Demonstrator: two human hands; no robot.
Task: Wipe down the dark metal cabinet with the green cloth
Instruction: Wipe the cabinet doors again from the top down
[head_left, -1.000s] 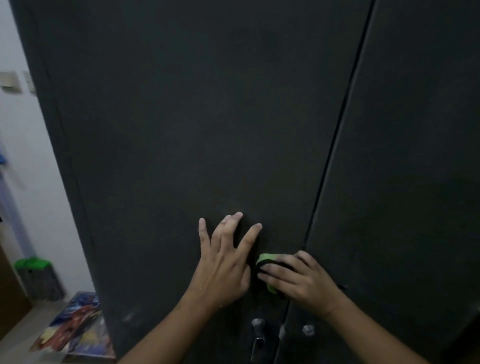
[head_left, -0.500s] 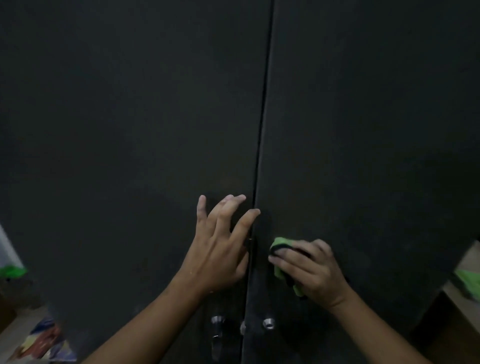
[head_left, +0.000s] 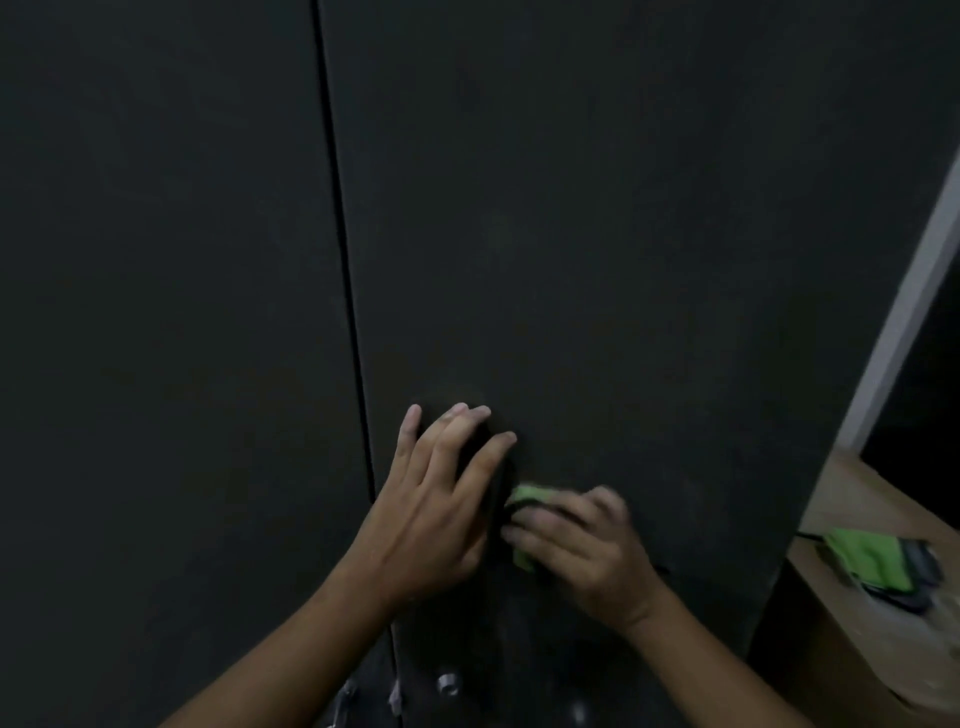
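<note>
Green cloth (head_left: 524, 496), bunched small, lies pressed against the right-hand door of the dark metal cabinet (head_left: 623, 234), low on the panel and just to the right of the gap between the doors (head_left: 343, 260). The right hand (head_left: 582, 551) covers most of it, fingers curled over the fabric and gripping it against the metal; this hand is blurred, so only a strip of green shows at the fingertips and another below them. The left hand (head_left: 436, 514) is just beside it, open, its fingers straight and spread, the palm and fingertips resting on the same door a little higher than the cloth, with the thumb side nearly touching the green edge. Both forearms rise from the bottom of the view. The two doors are closed and fill almost the whole view, matt and dusty. Below the hands, near the bottom edge, several small silvery metal fittings (head_left: 448, 683) sit on either side of the gap; their exact form is too blurred to tell. At the far right, past the cabinet's edge, a wooden worktop (head_left: 852, 499) carries a green and dark grey bundle (head_left: 872, 564), and a pale upright frame (head_left: 904, 312) stands behind it
</note>
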